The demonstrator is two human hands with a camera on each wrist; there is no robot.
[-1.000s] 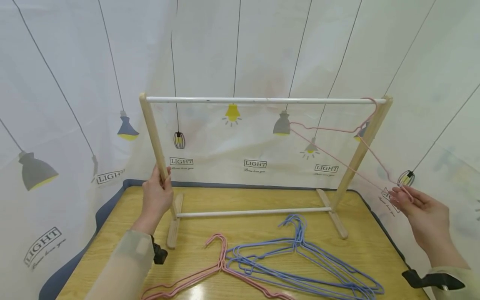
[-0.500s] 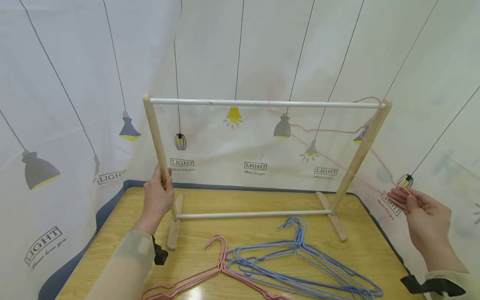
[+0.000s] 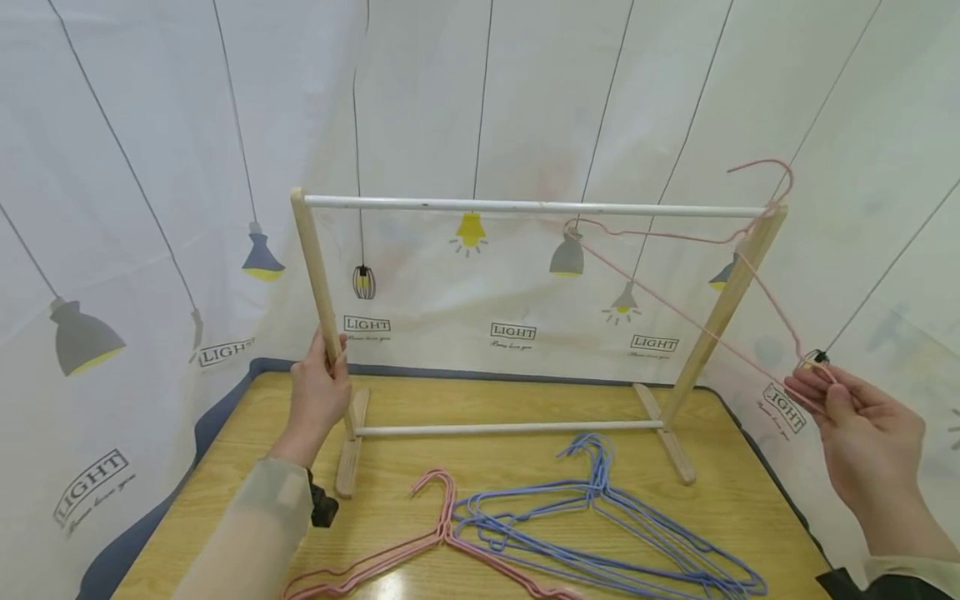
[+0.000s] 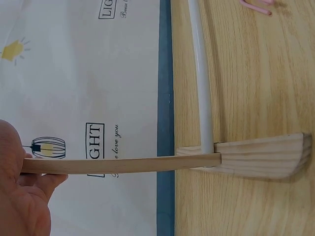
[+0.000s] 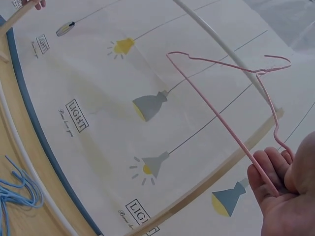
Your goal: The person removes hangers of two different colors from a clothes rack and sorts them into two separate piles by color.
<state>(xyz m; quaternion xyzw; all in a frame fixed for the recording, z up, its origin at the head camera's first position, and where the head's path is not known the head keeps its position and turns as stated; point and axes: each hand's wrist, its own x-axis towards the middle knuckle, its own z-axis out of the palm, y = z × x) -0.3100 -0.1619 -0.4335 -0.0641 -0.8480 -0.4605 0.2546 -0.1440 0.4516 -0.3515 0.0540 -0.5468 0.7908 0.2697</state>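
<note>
My left hand (image 3: 318,396) grips the left wooden post (image 3: 309,258) of a small clothes rack partway up. In the left wrist view, that post (image 4: 123,165) runs from the fingers to a flat wooden foot. My right hand (image 3: 873,442) pinches one corner of a pink wire hanger (image 5: 216,117), to the right of the rack. The hanger slants up and left from the fingers, its hook (image 3: 791,177) rising above the right end of the white top rail (image 3: 525,206). Its far corner overlaps the space below the rail.
On the wooden table (image 3: 225,500), pink hangers (image 3: 420,542) lie in front of the rack. Several blue hangers (image 3: 597,483) are piled to their right, just before the lower white rail (image 3: 510,429). A lamp-printed sheet (image 3: 420,108) surrounds the table's back and sides.
The pink hanger has risen: its hook was over the rail at the right end and now stands above it. My right hand has shifted slightly right. My left hand keeps its grip on the post.
</note>
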